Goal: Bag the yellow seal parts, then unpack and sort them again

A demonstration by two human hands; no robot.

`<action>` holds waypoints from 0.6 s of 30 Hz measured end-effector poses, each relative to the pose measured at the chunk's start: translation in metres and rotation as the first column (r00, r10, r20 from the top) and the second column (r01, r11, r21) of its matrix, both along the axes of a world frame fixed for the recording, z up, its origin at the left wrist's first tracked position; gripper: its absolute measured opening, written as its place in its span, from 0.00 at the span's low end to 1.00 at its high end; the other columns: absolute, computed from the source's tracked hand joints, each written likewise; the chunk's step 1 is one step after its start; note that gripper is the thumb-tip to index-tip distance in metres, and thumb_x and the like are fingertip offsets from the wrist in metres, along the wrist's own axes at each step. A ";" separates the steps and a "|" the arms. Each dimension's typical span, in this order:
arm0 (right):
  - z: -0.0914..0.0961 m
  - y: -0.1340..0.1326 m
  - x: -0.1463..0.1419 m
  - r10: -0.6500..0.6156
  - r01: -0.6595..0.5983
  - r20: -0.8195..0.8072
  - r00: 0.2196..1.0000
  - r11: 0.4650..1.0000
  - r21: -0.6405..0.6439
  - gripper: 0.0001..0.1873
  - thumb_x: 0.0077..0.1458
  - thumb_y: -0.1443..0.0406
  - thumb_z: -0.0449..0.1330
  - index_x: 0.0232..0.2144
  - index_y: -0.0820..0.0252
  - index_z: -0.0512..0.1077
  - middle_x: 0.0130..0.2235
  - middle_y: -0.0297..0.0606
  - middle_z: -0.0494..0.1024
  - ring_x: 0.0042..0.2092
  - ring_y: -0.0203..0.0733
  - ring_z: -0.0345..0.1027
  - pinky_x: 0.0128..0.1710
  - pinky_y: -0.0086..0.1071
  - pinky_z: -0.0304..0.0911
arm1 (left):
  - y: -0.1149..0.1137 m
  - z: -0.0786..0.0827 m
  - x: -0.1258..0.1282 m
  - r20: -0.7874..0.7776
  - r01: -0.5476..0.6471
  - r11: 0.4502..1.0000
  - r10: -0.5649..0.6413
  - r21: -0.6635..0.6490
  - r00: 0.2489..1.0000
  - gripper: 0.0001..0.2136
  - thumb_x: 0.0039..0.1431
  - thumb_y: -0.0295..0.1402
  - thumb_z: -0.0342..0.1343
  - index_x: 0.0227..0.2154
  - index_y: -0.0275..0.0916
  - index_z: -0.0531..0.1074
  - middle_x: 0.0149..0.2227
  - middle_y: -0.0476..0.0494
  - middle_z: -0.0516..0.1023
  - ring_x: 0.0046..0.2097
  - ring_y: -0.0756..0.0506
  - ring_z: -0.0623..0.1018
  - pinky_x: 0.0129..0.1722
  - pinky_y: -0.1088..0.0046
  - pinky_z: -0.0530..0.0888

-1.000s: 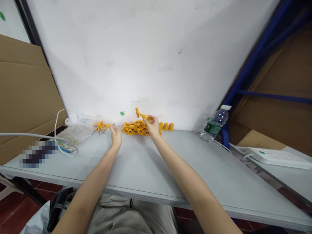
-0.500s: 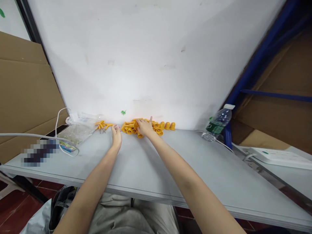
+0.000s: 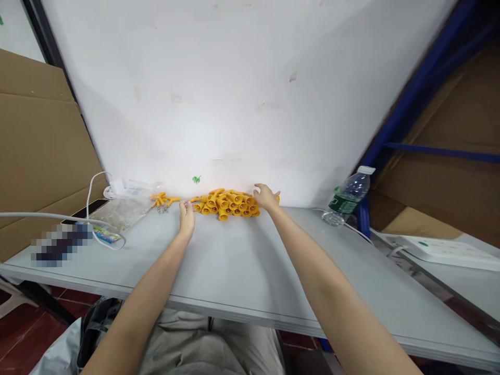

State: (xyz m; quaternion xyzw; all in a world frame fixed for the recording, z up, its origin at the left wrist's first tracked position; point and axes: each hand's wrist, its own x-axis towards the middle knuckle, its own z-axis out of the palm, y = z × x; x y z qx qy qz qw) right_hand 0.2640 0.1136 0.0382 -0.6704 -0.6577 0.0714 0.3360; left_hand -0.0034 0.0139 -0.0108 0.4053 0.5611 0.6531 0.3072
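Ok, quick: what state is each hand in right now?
Left hand: open, beside the yellow pile, nothing visibly held.
Right hand: at the pile's right end; whether it grips the yellow piece behind it can't be told.

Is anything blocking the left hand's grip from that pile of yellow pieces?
Nothing visible stands between the left hand and the pile of yellow pieces; its fingertips are right by the pile's left end. The loose orange pieces lie on the hand's other side.

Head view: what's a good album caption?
Left hand and right hand flank a heap of yellow parts on a grey table.
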 end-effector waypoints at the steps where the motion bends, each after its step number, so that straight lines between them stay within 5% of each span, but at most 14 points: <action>1: -0.008 0.001 0.007 -0.025 0.024 -0.031 0.999 0.999 -0.035 0.23 0.58 0.68 0.49 0.55 0.58 0.69 0.60 0.45 0.68 0.60 0.52 0.62 0.63 0.60 0.40 | 0.000 0.000 0.000 -0.002 0.003 1.000 -0.003 0.000 1.000 0.11 0.67 0.42 0.42 0.45 0.43 0.62 0.46 0.40 0.74 0.43 0.46 0.77 0.45 0.67 0.71; 4: -0.029 0.001 0.021 0.039 -0.044 -0.071 0.997 0.996 -0.074 0.27 0.54 0.72 0.47 0.55 0.63 0.70 0.60 0.44 0.70 0.60 0.46 0.62 0.62 0.41 0.53 | -0.001 0.000 0.000 0.000 0.008 1.000 -0.008 -0.001 1.000 0.12 0.67 0.43 0.41 0.44 0.43 0.62 0.46 0.40 0.74 0.42 0.46 0.77 0.45 0.67 0.71; 6: -0.038 0.001 0.023 0.073 -0.078 -0.057 0.996 0.993 -0.094 0.31 0.49 0.75 0.49 0.56 0.66 0.69 0.58 0.45 0.71 0.59 0.46 0.62 0.61 0.36 0.55 | -0.002 0.001 0.001 0.003 0.007 1.000 -0.007 -0.004 1.000 0.12 0.67 0.43 0.41 0.44 0.42 0.61 0.46 0.40 0.74 0.42 0.46 0.77 0.45 0.66 0.71; 9: -0.045 -0.001 0.023 0.067 -0.069 -0.017 0.998 0.989 -0.131 0.34 0.47 0.76 0.49 0.58 0.65 0.66 0.56 0.45 0.73 0.57 0.47 0.65 0.59 0.37 0.56 | -0.003 0.002 0.001 0.007 0.007 1.000 -0.007 -0.010 1.000 0.12 0.67 0.42 0.40 0.44 0.42 0.61 0.46 0.39 0.74 0.42 0.45 0.77 0.46 0.66 0.71; 18: -0.045 -0.017 0.027 -0.115 0.127 0.101 0.988 0.984 -0.123 0.16 0.60 0.64 0.54 0.50 0.60 0.65 0.45 0.47 0.75 0.46 0.50 0.70 0.49 0.39 0.61 | -0.001 0.001 0.001 0.021 0.025 1.000 -0.025 -0.017 0.999 0.10 0.66 0.41 0.42 0.42 0.42 0.62 0.46 0.41 0.74 0.41 0.46 0.77 0.45 0.67 0.71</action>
